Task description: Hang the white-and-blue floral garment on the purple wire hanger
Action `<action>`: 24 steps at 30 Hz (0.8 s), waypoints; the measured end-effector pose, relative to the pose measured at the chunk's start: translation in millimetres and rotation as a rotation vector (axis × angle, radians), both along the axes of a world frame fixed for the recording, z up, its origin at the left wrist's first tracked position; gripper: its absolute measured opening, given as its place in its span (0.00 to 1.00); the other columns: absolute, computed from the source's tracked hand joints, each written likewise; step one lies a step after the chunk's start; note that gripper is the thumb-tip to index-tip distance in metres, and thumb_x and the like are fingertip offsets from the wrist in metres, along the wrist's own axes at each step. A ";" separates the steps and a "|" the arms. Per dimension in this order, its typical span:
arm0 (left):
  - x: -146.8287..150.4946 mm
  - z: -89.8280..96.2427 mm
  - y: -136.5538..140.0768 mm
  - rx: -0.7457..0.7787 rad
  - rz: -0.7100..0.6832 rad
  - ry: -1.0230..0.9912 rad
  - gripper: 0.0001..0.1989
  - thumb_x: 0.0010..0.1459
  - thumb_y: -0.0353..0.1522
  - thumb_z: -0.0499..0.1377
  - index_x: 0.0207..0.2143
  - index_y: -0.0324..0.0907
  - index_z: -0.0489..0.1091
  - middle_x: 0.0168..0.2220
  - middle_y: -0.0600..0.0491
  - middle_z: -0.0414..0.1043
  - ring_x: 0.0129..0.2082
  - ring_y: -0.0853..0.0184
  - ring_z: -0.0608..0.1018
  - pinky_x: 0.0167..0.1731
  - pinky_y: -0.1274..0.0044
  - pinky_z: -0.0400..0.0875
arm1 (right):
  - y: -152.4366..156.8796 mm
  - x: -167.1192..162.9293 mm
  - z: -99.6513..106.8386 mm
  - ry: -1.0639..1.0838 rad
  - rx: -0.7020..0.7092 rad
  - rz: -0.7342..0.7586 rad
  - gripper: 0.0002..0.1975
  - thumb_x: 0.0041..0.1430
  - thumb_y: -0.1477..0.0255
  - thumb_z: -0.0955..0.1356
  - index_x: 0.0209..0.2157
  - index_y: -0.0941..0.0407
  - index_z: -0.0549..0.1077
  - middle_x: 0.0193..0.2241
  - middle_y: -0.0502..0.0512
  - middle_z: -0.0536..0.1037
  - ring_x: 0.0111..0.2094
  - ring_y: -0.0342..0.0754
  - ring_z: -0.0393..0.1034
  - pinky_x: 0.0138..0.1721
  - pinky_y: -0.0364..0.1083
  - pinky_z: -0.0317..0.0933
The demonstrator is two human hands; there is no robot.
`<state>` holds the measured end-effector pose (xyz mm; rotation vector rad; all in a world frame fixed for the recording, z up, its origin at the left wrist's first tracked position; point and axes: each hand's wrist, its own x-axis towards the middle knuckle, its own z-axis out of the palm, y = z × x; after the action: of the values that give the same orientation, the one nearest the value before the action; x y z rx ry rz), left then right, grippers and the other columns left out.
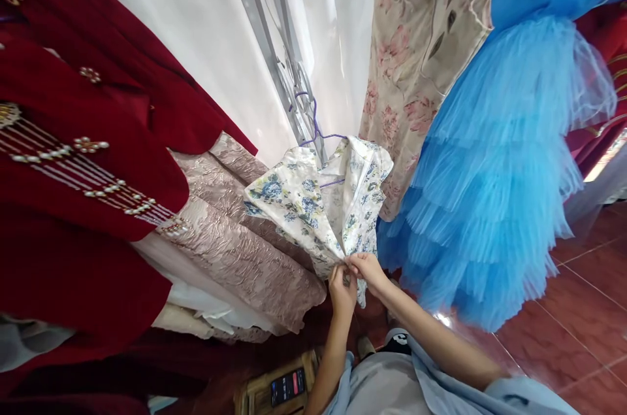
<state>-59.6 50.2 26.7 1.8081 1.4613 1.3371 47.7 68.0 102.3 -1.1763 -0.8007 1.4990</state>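
A white sleeveless garment with blue and yellow flowers, like a blouse or vest (304, 209), hangs on a purple hanger (316, 117) in front of me. Its neck gapes in a V, and the two front edges meet low down. At that meeting point my left hand (341, 285) is closed on the cloth from below. Close beside it, my right hand (365, 267) pinches the front edge, fingertips almost touching those of the left. Whether a button sits between the fingers is too small to tell.
Dark red jackets with beads (122, 101) and a pink textured garment (255, 271) hang at left. A floral dress (392, 75) and a blue tiered tulle dress (480, 173) hang at right. Below, a phone (288, 387) lies on a wooden stool (255, 395) above red floor tiles (578, 317).
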 end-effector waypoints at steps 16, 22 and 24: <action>-1.0 50.5 3.1 0.025 -0.127 -0.056 0.08 0.63 0.36 0.58 0.35 0.42 0.75 0.36 0.47 0.73 0.38 0.61 0.75 0.42 0.72 0.68 | 132.2 10.7 242.3 -0.011 0.531 -0.104 0.12 0.50 0.68 0.71 0.20 0.57 0.67 0.12 0.43 0.62 0.14 0.36 0.49 0.16 0.39 0.42; -29.2 220.6 94.4 0.567 0.073 0.091 0.17 0.70 0.39 0.50 0.50 0.39 0.71 0.49 0.40 0.68 0.49 0.60 0.73 0.47 0.69 0.71 | 116.5 20.3 227.9 -0.130 0.542 -0.141 0.10 0.52 0.69 0.71 0.23 0.57 0.69 0.11 0.43 0.63 0.14 0.37 0.52 0.16 0.39 0.44; -28.9 275.2 123.3 0.611 -0.026 0.224 0.17 0.71 0.39 0.48 0.54 0.40 0.69 0.53 0.40 0.67 0.53 0.60 0.72 0.51 0.68 0.70 | 115.2 21.9 227.1 -0.188 0.575 -0.151 0.09 0.53 0.70 0.71 0.24 0.57 0.69 0.11 0.43 0.64 0.15 0.38 0.53 0.18 0.39 0.47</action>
<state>-88.5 173.6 301.9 2.4091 1.1992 1.7459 69.6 183.3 329.4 -0.9185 -1.1493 0.9474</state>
